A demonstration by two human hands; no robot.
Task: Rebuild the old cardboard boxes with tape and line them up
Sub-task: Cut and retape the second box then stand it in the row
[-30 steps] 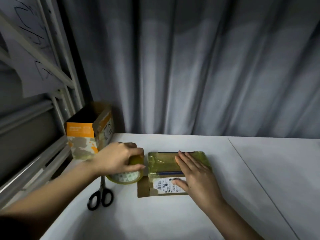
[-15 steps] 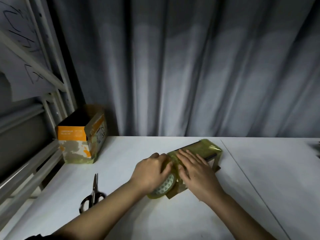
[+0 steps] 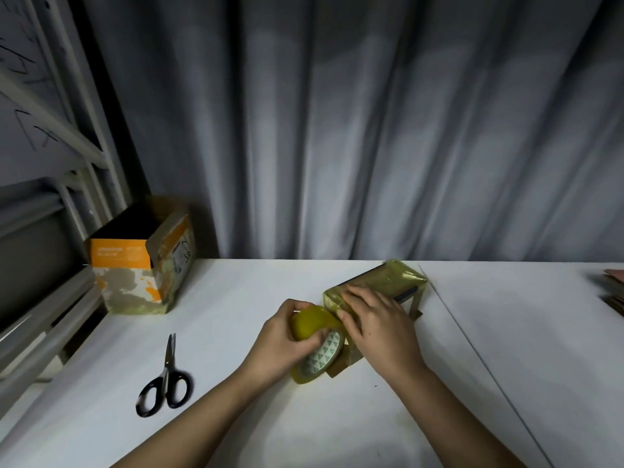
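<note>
A small cardboard box [image 3: 388, 282], wrapped in yellowish clear tape, lies slantwise on the white table [image 3: 236, 417]. My right hand [image 3: 374, 325] lies flat on its near end, fingers pressing the tape down. My left hand [image 3: 287, 336] grips a roll of yellowish tape [image 3: 317, 352] against the box's near-left corner; a strip runs from the roll onto the box. An open orange-and-camouflage box [image 3: 135, 275] stands upright at the table's back left.
Black-handled scissors [image 3: 165, 380] lie shut on the table, left of my left arm. A grey curtain [image 3: 371, 130] hangs behind the table. A metal frame [image 3: 67, 146] stands at the left. Flat cardboard pieces [image 3: 613, 292] show at the right edge.
The box has been turned from square to slantwise and shifted right. My left hand has carried the roll round to the box's near corner. The view has shifted left.
</note>
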